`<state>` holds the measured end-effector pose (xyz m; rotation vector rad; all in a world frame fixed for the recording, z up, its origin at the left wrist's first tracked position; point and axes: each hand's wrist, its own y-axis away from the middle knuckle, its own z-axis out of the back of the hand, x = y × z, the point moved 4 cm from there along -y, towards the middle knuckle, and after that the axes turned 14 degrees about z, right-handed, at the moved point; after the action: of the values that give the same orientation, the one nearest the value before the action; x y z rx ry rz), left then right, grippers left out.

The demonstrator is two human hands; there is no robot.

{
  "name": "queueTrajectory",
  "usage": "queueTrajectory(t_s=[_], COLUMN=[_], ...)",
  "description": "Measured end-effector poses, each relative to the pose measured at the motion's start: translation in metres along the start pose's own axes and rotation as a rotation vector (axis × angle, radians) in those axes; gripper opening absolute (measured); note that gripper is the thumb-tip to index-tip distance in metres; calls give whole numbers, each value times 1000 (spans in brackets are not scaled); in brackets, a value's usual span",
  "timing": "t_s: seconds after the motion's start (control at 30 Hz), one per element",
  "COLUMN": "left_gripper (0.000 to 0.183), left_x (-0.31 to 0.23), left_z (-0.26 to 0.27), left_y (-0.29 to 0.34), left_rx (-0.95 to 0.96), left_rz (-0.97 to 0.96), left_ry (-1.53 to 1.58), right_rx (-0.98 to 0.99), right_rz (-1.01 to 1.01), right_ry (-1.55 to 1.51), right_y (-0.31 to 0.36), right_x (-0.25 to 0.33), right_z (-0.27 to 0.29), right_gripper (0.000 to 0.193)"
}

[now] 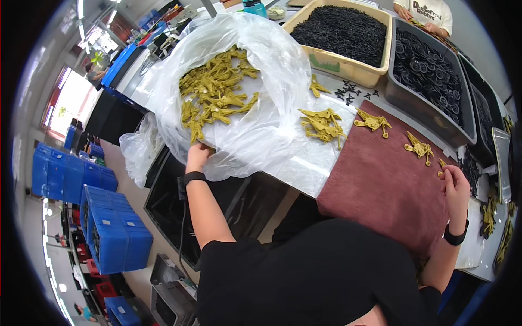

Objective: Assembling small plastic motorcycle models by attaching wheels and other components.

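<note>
A clear plastic bag (272, 65) stands wide open at the left of the table, with a heap of mustard-yellow moulded plastic parts (217, 87) inside. My left hand (199, 157) reaches over the near rim of the bag beside the heap; its fingertips are hidden there. At the right edge of a dark red cloth (380, 179), my right hand (457, 186) pinches a small end of a yellow plastic part (441, 163). Another yellow part (418, 146) lies close to that hand, and one more (372, 123) rests near the cloth's far edge.
Several yellow parts (323, 126) lie between bag and cloth, near small black pieces (348, 91). Behind stand a cream bin (375, 76) and a grey bin (399, 98) of black parts. Blue crates (122, 233) are stacked at left. A co-worker's hands (432, 28) show at far right.
</note>
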<state>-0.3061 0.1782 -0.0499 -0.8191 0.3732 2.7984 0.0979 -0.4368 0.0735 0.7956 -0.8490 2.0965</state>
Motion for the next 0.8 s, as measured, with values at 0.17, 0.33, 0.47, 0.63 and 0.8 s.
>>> queueTrajectory(t_s=[0.17, 0.33, 0.47, 0.63, 0.8], left_gripper=[59, 99, 97, 49, 35], left_x=[2, 155, 104, 21, 32], left_z=[-54, -74, -113, -25, -3], left_y=[-45, -149, -127, -14, 12], left_rx=[-213, -146, -95, -165, -174], left_rz=[-119, 482, 429, 409, 262], left_ry=[-380, 175, 160, 282, 283], right_rx=[51, 84, 71, 56, 94], right_rz=[47, 95, 73, 85, 80], right_ry=[35, -20, 33, 22, 22], right_y=[3, 2, 9, 9, 6], right_x=[14, 32, 34, 33, 38], right_z=[-11, -17, -17, -18, -23], right_gripper=[14, 14, 14, 14, 14])
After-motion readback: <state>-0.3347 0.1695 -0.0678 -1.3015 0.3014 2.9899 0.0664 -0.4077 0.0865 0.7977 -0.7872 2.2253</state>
